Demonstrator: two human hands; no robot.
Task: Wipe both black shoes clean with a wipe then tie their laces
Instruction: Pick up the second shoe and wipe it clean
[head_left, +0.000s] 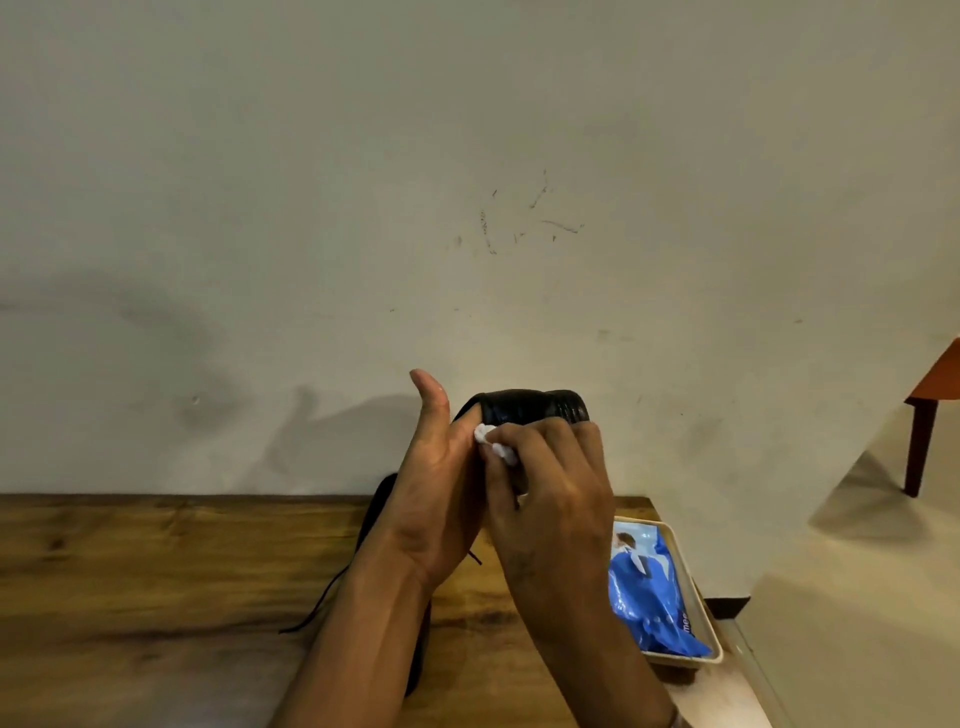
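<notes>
A black shoe (535, 405) is raised above the wooden table (156, 571), its shiny end poking out above both hands. My left hand (431, 499) holds it from the left, thumb pointing up, fingers hidden behind the shoe. My right hand (550, 483) pinches a crumpled white wipe (493, 444) and presses it against the shoe's side. The second black shoe (376, 514) lies on the table behind my left forearm, mostly hidden, with a black lace (317, 605) trailing to the left.
A beige tray (706, 618) at the table's right end holds a blue pack of wipes (644, 587). A plain wall rises right behind the table. A red-brown chair (930, 415) stands at the far right.
</notes>
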